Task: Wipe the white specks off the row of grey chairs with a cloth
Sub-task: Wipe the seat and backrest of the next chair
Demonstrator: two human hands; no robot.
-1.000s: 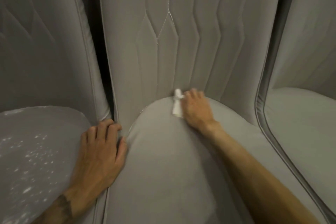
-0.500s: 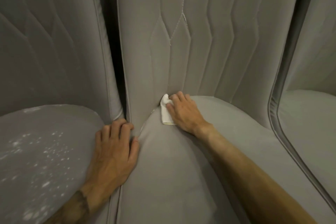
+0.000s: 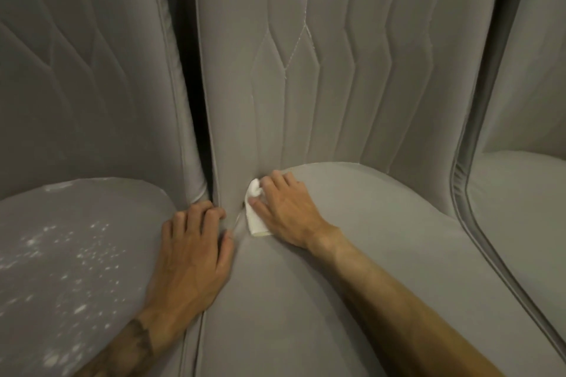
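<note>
Leftward along the seat crease, the right hand (image 3: 286,214) has slid the cloth (image 3: 254,217), its grip clamped on the folded wad. Beside it, the left hand (image 3: 193,257) braces flat and spread; white specks (image 3: 76,254) lie further left.

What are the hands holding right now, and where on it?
Right hand pinches the white cloth at its upper end. Left hand rests flat, holding nothing.

Narrow dark gap (image 3: 196,119) between left chair backrest (image 3: 76,86) and middle chair backrest (image 3: 337,86); left hand (image 3: 193,257) blocks its lower end. Right hand (image 3: 288,211) and cloth (image 3: 255,214) fill the seat-back crease. Middle seat cushion (image 3: 382,239) lies open to the right, up to the right chair's piped edge (image 3: 459,193).
</note>
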